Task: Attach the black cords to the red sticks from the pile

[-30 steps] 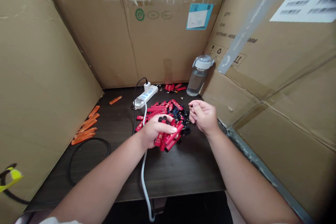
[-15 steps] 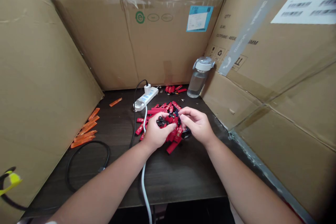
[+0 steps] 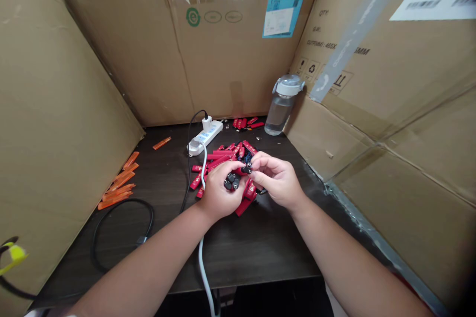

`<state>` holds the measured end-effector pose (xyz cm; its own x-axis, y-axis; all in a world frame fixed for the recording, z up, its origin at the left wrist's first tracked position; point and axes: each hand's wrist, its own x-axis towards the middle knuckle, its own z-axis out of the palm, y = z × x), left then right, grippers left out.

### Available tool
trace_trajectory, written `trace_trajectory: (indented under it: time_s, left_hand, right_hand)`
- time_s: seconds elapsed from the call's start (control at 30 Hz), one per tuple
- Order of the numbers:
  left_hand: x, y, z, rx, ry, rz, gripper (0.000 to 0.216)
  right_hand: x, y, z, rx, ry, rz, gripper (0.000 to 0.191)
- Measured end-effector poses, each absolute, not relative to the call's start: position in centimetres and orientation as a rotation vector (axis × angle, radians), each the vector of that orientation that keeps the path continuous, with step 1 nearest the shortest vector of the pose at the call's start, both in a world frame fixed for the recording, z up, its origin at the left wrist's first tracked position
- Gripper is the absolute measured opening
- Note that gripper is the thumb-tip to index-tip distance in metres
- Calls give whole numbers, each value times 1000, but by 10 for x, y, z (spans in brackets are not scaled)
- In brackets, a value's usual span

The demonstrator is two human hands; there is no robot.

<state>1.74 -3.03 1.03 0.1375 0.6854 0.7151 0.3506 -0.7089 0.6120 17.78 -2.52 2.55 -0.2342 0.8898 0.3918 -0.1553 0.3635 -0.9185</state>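
My left hand is curled around several black barrel connectors, whose round open ends face up. Between its thumb and forefinger sits a red piece with black ends. My right hand pinches at the tip of that piece, fingertips close to the left thumb; exactly what lies between them is too small to make out. Under and behind both hands spreads a pile of flat red pieces with gold print, with dark wires among them. The hands hide part of the pile.
Behind the pile lie a white power strip with plugs and a few red pieces. A water bottle stands at the back right. Orange strips and a looped black cable lie left. Cardboard walls enclose the table.
The red piece has come up between my left thumb and forefinger, and the black connectors in that palm have turned. My right fingers remain pinched close by. The view has shifted slightly.
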Motion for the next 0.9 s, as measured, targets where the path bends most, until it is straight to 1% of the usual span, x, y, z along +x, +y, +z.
trace_trajectory:
  time_s: [0.13,0.23,0.5,0.63,0.8,0.9]
  left_hand:
    - [15,-27,14,2094,1004,1497,20]
    - [13,-24,17,2040,1035,1404,16]
    - [12,-11,16,2040,1102,1283,18]
    - [11,-8,15,2117,1114,1221,22]
    - [8,-9,13,2404,1158,1101,28]
    - [8,-7,11,2345,1185,1207,29]
  right_hand:
    - [179,-22,19,-661,-1356,1344,15]
    - [179,-18,14,-679,-1331,1398,18]
    - [178,-6,6,-758,-1335,1362,26]
    - [183,-3,9,-836,-1490,1222,25]
    - [183,-2,9,-867,-1590,1088,25]
    - [180,-2,10,-847,-1506,1149,23]
